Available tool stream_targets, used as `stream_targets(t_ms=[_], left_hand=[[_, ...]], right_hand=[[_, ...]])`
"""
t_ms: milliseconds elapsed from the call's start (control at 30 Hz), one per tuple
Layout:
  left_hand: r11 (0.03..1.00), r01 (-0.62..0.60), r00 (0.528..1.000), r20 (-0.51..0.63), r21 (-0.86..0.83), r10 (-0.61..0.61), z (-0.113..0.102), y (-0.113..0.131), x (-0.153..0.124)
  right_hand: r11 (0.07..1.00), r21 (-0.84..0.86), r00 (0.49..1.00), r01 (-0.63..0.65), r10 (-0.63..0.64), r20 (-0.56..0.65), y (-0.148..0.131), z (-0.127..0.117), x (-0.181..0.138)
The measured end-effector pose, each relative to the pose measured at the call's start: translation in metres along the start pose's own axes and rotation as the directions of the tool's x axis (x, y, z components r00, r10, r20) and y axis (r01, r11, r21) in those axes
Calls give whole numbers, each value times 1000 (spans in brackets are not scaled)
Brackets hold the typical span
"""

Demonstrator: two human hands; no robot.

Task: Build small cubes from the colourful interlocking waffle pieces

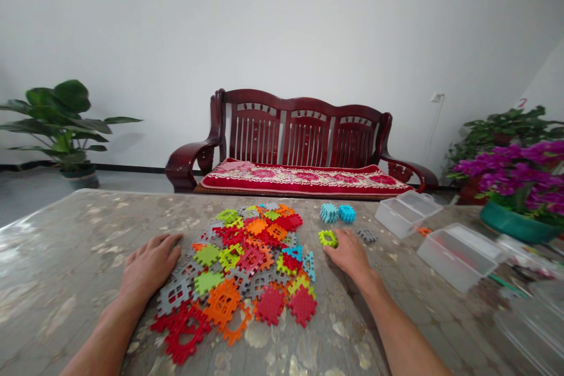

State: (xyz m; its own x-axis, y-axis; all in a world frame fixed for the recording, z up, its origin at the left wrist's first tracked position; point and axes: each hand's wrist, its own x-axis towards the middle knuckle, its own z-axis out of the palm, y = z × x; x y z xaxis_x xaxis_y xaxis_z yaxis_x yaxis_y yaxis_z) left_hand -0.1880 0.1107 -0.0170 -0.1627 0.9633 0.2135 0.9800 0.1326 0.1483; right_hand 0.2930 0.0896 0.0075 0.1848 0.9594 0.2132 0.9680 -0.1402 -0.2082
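Note:
A loose heap of plastic interlocking tiles in red, orange, green, grey and blue covers the middle of the table. My left hand lies flat at the heap's left side, fingers stretched out and holding nothing. To the right of the heap, my right hand has its fingers closed on the edge of a yellow-green window-frame tile, low at the tabletop. Just beyond that tile stand two small stacks of blue tiles. Beside my right hand is a grey tile piece.
Two clear plastic boxes stand on the right of the patterned table, with an orange tile between them. A teal pot of purple flowers is at the right edge. Behind the table is a wooden bench.

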Motion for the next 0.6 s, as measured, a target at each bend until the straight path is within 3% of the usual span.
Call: stream_targets(t_ms=[133,233,400,600], left_hand=[[1000,-3,1000,-2,-5,3,-2,2,-1],[1000,-2,1000,-3,-16,2,-2,2,0],[1000,12,1000,7,-14,-12,-2,1,0],[1000,-13,1000,-13,-14,12,0,0,0]], right_hand=[[997,68,999,40,-38,-31,-7,-9,-1],[948,260,980,185,-197,20,-19,-12,-4],[753,466,847,464,-531,16,-40,-6,-14],[710,428,782,559,-623,13,-46,-2,-20]])
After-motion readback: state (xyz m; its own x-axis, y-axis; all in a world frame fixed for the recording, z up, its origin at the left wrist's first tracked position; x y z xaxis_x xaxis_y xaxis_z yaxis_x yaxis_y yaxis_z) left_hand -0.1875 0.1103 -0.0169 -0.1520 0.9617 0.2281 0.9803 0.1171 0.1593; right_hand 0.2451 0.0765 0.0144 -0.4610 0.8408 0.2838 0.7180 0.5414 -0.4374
